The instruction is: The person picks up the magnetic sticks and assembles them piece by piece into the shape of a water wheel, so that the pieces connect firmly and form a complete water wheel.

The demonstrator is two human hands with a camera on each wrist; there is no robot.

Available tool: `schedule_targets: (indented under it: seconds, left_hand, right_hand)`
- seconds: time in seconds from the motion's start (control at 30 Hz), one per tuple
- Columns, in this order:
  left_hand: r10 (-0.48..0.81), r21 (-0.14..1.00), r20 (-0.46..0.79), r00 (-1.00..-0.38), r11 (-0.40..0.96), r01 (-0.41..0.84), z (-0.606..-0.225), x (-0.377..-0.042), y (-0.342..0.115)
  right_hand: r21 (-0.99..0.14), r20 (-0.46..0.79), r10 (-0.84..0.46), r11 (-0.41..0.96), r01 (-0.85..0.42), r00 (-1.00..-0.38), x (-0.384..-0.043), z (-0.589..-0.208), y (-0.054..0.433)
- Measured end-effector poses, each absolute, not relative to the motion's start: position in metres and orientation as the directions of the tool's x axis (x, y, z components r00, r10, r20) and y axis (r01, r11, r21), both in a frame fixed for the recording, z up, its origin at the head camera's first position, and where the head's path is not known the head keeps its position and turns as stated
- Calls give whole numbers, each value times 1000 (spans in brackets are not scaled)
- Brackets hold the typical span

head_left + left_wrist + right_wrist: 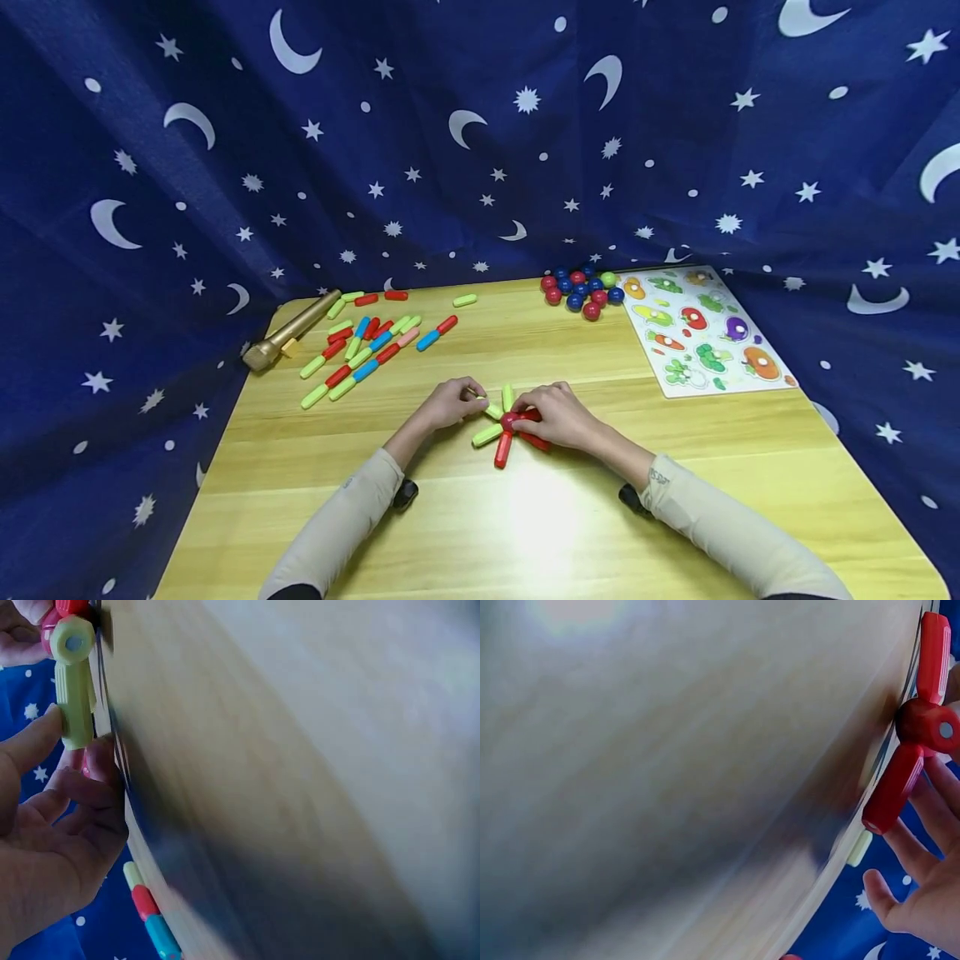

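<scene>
A red ball (508, 422) lies on the table with yellow-green rods and red rods spreading from it like spokes. My left hand (448, 403) pinches the outer end of the upper-left yellow-green rod (492, 410), whose inner end meets the ball. Thumb and forefinger of my right hand (558, 417) grip the ball at its right side, and the hand partly covers the red rods there. Another red rod (503, 450) points toward me. In the right wrist view, further fingers of that hand lie beside a red rod (894, 789).
Several red, blue and yellow-green rods, some joined in lines (365, 371), lie at the left by a gold stick with a thick head (292, 332). Red, blue and green balls (581, 292) cluster at the back near a vegetable puzzle board (693, 325). A starry curtain (450, 183) hangs behind.
</scene>
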State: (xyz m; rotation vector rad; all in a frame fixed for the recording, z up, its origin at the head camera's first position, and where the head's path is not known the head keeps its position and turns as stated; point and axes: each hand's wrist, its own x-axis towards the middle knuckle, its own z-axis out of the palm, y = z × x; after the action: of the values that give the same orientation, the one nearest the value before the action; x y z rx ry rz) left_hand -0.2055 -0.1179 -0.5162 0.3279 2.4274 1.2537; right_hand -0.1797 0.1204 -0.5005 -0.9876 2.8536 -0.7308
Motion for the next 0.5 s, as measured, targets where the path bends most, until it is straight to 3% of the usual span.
schedule_targets:
  seconds: [0.23, 0.4, 0.5]
  left_hand:
    - [368, 757, -208, -906, 647, 89, -520, -205, -117]
    - [350, 566, -52, -935, 782, 261, -512, -192, -107]
    - [406, 457, 32, -913, 807, 375, -505, -183, -97]
  right_hand:
    - [-445, 108, -586, 694, -566, -803, -181, -502, 121]
    - [-443, 126, -609, 672, -593, -783, -181, -502, 119]
    - [-444, 122, -626, 659, -607, -770, -181, -503, 117]
